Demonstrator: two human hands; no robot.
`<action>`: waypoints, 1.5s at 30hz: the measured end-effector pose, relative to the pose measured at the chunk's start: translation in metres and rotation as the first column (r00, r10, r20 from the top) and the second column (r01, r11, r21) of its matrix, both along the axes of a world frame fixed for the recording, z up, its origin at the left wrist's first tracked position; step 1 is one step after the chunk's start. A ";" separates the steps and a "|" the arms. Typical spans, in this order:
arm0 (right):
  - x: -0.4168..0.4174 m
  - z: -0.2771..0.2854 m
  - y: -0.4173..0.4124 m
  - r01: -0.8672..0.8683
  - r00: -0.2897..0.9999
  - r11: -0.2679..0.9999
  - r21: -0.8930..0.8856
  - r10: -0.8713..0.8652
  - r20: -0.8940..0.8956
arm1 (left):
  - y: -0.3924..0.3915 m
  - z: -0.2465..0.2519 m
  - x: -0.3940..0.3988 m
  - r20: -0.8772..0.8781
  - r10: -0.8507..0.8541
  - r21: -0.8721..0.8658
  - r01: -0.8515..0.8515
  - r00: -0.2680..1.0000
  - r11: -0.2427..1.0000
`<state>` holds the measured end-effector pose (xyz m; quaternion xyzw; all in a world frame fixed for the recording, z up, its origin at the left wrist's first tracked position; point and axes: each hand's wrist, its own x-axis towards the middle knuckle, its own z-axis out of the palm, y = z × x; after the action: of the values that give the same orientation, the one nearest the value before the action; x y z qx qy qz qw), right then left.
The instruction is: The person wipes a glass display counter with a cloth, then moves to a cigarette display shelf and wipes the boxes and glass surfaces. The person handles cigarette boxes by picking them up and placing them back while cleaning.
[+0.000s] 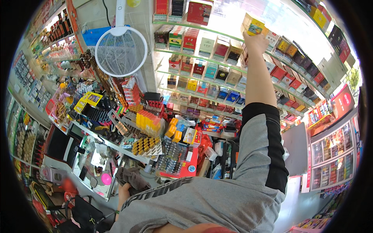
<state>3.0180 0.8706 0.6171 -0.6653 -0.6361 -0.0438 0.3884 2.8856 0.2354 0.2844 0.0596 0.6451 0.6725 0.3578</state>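
My right hand (256, 42) is stretched up to an upper glass shelf (201, 27) and grips a yellow box (254, 25) with a picture on its front. Rows of cigarette packs (206, 45) stand on the shelves beside and below that hand. Low at the left, my left hand (124, 190) is shut on a dark grey-brown cloth (132, 179), near the glass counter with a round pink thing (106, 179) on it.
A white electric fly swatter (121, 51) hangs at the upper left. Below the shelves, the counter holds yellow boxes (148, 121) and a rack of small items (172, 155). A black chair (86, 212) stands lower left, a drinks cooler (332, 154) at the right.
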 end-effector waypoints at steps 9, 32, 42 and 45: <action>-0.057 -0.005 -0.028 -0.226 0.972 0.974 0.001 0.226 -0.070 | -0.002 -0.001 -0.010 -0.539 -0.379 -0.322 0.232 0.752 0.918; 0.040 -0.030 0.028 0.056 0.917 0.975 0.216 0.036 -0.397 | 0.007 -0.013 -0.005 -0.509 -0.374 -0.336 0.221 0.775 0.915; -0.008 -0.020 0.004 -0.043 0.995 0.999 0.027 0.045 -0.089 | 0.004 -0.022 -0.010 -0.456 -0.335 -0.321 0.199 0.825 0.926; -0.028 -0.027 -0.010 -0.092 0.993 0.995 0.030 0.094 -0.072 | 0.001 -0.024 -0.012 -0.462 -0.328 -0.321 0.190 0.824 0.928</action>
<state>2.9903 0.8609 0.5905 -0.6309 -0.6511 -0.0097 0.4218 2.8732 0.2363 0.2603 0.2749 0.7846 0.4866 0.2684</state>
